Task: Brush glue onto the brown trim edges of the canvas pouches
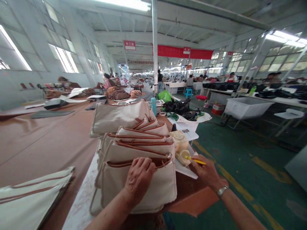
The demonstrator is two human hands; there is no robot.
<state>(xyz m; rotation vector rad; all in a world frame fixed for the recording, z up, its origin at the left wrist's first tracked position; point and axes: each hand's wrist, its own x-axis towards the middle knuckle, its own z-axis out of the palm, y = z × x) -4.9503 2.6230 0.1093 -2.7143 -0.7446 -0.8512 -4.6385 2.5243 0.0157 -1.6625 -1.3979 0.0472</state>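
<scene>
My left hand [139, 180] rests on the brown-trimmed top edge of the uppermost cream canvas pouch [159, 188], its fingers curled over the edge. That pouch tops a fanned stack of similar pouches [134, 148], with a larger canvas pouch [117, 118] behind them. My right hand [206, 171] is to the right of the stack, pinching a yellow pencil [196, 161]. Its tip points toward two translucent yellowish plastic pieces [181, 148] lying on white sheets [184, 169].
A wide brown work table [45, 150] runs ahead, with a flat canvas stack [28, 199] at lower left. A teal bottle [153, 106] and dark material [177, 107] lie beyond the pouches. The green floor [242, 182] drops off right of the table edge. Co-workers sit at distant tables.
</scene>
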